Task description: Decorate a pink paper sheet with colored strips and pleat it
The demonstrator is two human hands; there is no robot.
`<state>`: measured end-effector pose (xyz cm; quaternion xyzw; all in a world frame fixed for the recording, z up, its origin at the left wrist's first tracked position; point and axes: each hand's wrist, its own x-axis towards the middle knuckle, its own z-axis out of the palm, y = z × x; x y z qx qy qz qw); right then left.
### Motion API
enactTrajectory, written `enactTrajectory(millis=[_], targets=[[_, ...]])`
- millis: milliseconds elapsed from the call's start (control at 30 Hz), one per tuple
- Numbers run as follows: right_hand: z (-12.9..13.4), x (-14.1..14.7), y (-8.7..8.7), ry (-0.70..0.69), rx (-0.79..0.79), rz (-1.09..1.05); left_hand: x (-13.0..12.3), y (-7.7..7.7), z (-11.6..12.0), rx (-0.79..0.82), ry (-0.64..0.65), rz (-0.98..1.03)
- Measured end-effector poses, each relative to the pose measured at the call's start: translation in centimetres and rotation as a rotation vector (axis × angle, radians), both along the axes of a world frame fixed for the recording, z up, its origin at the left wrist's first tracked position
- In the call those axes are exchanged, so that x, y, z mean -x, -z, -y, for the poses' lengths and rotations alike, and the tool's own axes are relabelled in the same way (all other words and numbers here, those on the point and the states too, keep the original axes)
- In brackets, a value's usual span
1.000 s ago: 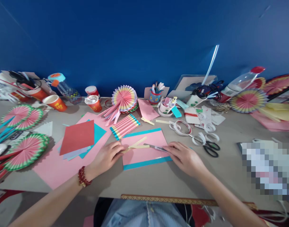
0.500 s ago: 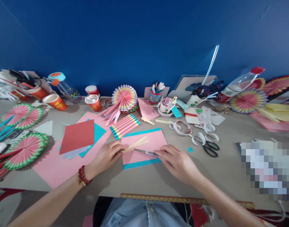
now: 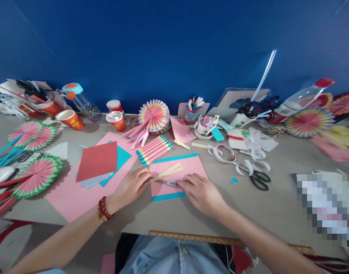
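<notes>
Our left hand [image 3: 136, 186] pinches yellow strips [image 3: 172, 169] at left ends, over blue-edged pink sheet [image 3: 193, 163] on worktop [image 3: 262, 213]; our right hand [image 3: 202, 193] grips what looks like craft knife [image 3: 172, 183]. Strips probably feather-light, easily creased: pinch ends. Knife likely stiff; we keep off blade [image 3: 160, 182].

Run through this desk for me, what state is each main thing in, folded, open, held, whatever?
Knife, in the right hand, blade out
Yellow strips, overlapping, ends at the left hand's fingertips
Blue-edged pink sheet, flat
Pleated paper, folded
Middle fan, spread open
Red-capped bottle, tilted, cap on
Scissors, partly hidden, open or shut unclear
</notes>
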<state>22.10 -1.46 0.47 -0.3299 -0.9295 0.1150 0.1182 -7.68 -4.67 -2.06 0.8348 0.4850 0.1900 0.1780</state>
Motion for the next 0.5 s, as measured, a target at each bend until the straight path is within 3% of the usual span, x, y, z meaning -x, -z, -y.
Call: enactTrajectory(millis=[167,300,500], targets=[[0.1,0.4,0.3,-0.004,-0.064,0.065,0.1,-0.9,-0.2,0.033,0.018,0.022],[0.0,0.4,0.3,0.014,-0.097,0.12,0.8,-2.8,-0.8,0.14,0.146,-0.019],[-0.3,0.4,0.2,-0.006,-0.074,0.133,2.0,-3.2,-1.6,0.059,0.184,-0.075]])
